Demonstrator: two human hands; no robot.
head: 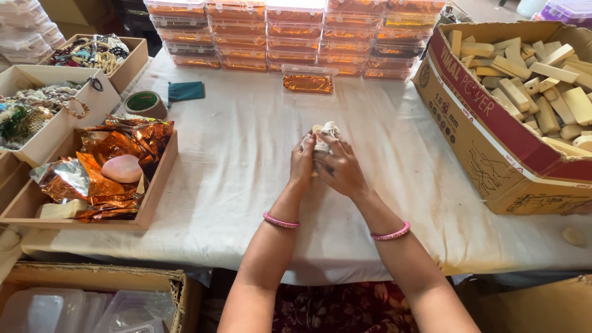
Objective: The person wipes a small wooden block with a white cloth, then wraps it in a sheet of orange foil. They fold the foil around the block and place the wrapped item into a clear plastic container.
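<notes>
Both hands meet in the middle of the white cloth-covered table (246, 185). The left hand (301, 161) and the right hand (339, 169) are curled tight around a small pale bundle with white wrapping (325, 134) that pokes out above the fingers. It looks like the wrapping step is going on, with fingers pinching and folding the white stuff around the little piece. The next move would need a snug twist on top.

At 9 o'clock sits a flat brown tray of shiny orange foil (105, 172). At 12 o'clock stand stacked clear boxes with orange inside (296, 31). At 2 o'clock is a big cardboard box of pale wooden blocks (530, 80).
</notes>
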